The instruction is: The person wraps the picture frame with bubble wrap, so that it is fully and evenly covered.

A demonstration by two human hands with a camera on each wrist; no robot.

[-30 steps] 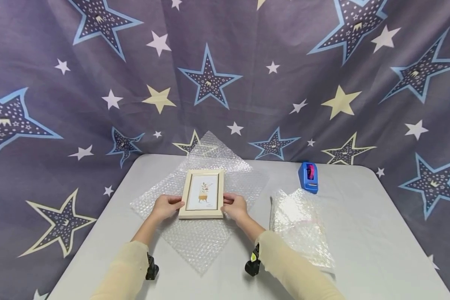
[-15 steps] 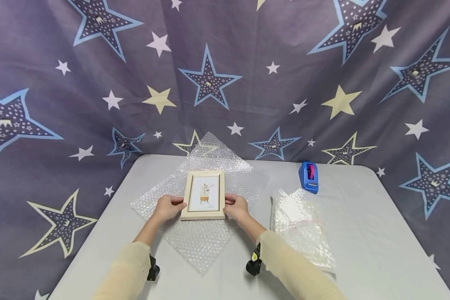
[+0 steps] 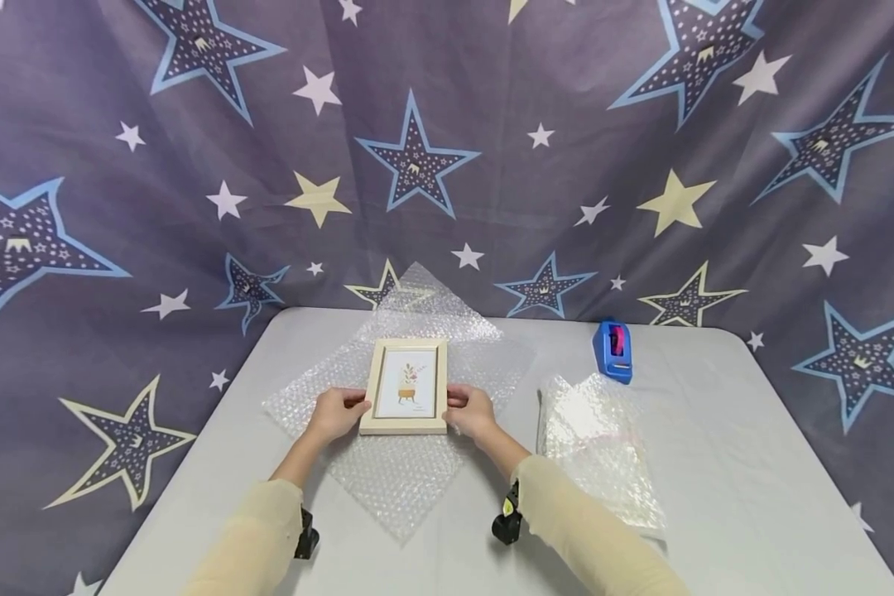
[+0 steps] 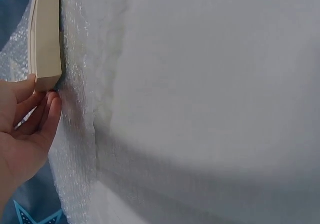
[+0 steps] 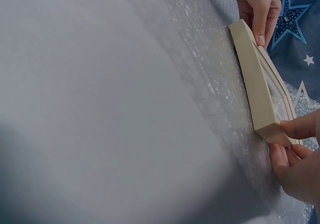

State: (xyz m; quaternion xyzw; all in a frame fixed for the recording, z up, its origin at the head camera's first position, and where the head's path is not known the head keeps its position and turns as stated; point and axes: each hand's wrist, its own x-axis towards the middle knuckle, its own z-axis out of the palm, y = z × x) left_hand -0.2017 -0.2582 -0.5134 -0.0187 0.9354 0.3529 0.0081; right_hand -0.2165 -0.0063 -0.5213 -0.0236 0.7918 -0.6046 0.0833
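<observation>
A cream picture frame [image 3: 406,393], showing a potted-plant print, is face up over the middle of a sheet of bubble wrap [image 3: 396,488] turned cornerwise. My left hand [image 3: 338,412] grips the frame's left side and my right hand [image 3: 471,410] its right side. In the left wrist view, the left hand [image 4: 25,126] has its thumb at the front edge and its fingers underneath. Similarly, the right hand [image 5: 300,159] pinches a corner of the frame [image 5: 252,79] in the right wrist view. Whether the frame's back touches the wrap is unclear.
Right of the wrap lies a clear, shiny packet of folded bubble material [image 3: 599,455]. A blue tape dispenser [image 3: 613,353] with a pink core stands behind it. The white-covered table [image 3: 745,497] meets a star-patterned curtain [image 3: 492,190], against which the wrap's far corner rises.
Both hands have shifted the picture frame very slightly to the right over the last second. Their grip looks the same, and the bubble wrap stays in place.
</observation>
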